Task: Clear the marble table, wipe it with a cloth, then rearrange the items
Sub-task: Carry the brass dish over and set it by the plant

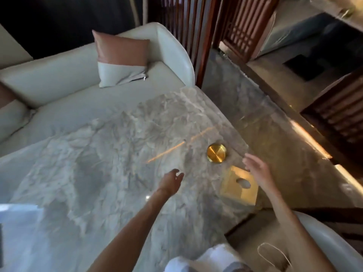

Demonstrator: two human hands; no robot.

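Note:
The grey-white marble table (102, 154) fills the middle of the head view. A round gold disc (216, 153) lies near its right edge. Just in front of the disc stands a gold square box (235, 191) with an oval hole in its top. My left hand (171, 180) hovers over the marble to the left of the box, fingers loosely curled, holding nothing. My right hand (255, 166) reaches over the box's far right corner with fingers spread, holding nothing. Whether it touches the box I cannot tell.
A white sofa (59, 79) with a pink-and-white cushion (121, 59) runs along the table's far side. Dark wooden screens (196, 26) stand behind. A second pale seat (324, 242) sits at the lower right. Marble floor (265, 124) lies right of the table.

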